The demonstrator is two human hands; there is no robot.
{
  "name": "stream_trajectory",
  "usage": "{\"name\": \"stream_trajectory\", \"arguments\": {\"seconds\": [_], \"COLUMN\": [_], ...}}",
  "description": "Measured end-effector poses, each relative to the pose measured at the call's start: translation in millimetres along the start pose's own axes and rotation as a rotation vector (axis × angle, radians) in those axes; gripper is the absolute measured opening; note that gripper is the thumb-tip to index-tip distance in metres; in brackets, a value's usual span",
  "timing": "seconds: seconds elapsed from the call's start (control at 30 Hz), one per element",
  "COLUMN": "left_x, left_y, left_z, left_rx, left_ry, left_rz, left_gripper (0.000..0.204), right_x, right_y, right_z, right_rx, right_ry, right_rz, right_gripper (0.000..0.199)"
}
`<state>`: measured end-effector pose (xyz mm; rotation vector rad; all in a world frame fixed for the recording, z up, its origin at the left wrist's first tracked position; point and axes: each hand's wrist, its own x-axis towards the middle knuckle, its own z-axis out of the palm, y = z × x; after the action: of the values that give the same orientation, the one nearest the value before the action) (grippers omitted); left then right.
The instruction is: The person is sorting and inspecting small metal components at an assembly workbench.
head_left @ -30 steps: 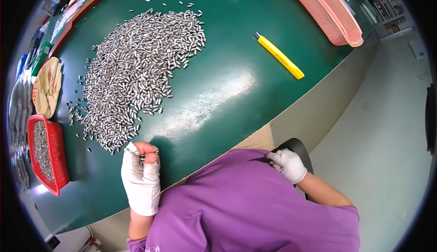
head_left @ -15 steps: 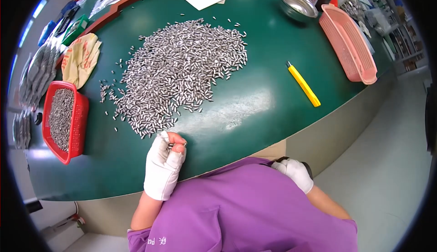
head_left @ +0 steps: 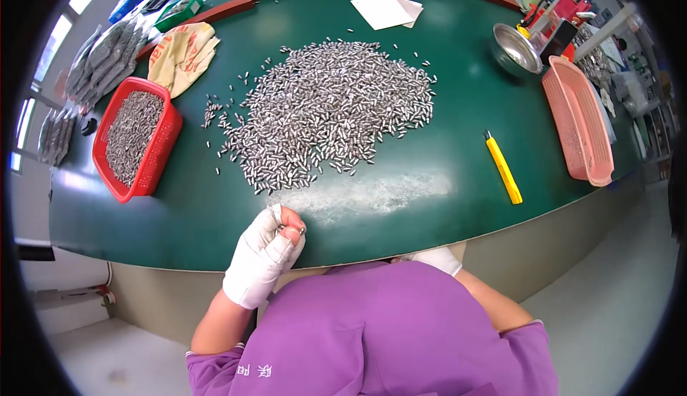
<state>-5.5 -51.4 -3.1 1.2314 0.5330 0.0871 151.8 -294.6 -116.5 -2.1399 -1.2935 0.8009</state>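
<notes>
My left hand, in a white glove with bare thumb and fingertip, is closed just over the table's near edge. Between thumb and forefinger it pinches a small shiny metal pin; more metal shows inside the curled fingers. A wide pile of such metal pins lies just beyond it on the green table. My right hand, also white-gloved, is at the table's near edge in front of my purple shirt, its fingers hidden from sight.
A red basket filled with small metal pieces stands on the left, near a beige cloth bag. On the right lie a yellow-handled tool, a metal bowl and a pink basket. White paper lies at the back.
The view has shifted, so the table's things appear further right. My right hand has moved further in under the table edge, and its fingers have gone out of sight. My left hand keeps its pinch.
</notes>
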Motion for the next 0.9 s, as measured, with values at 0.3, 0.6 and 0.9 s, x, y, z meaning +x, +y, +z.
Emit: {"name": "stream_trajectory", "arguments": {"seconds": [0.3,0.6,0.9], "left_x": [40.2,91.9,101.2], "left_y": [13.9,23.9,16.7], "left_z": [4.3,20.2,17.7], "left_rx": [-0.106,-0.363,-0.420], "left_ry": [-0.103,-0.367,-0.394], "left_rz": [-0.032,-0.127,-0.027], "left_gripper": [0.017,0.009,0.007], "right_x": [-55.1,-80.1,-37.1], "right_y": [33.7,-1.2,-69.8], "right_z": [9.1,-44.7,-165.1], "right_rx": [0.228,-0.013,0.066], "right_ry": [0.028,-0.087,0.094], "right_rz": [-0.018,0.111,-0.187], "right_gripper": [0.021,0.023,0.016]}}
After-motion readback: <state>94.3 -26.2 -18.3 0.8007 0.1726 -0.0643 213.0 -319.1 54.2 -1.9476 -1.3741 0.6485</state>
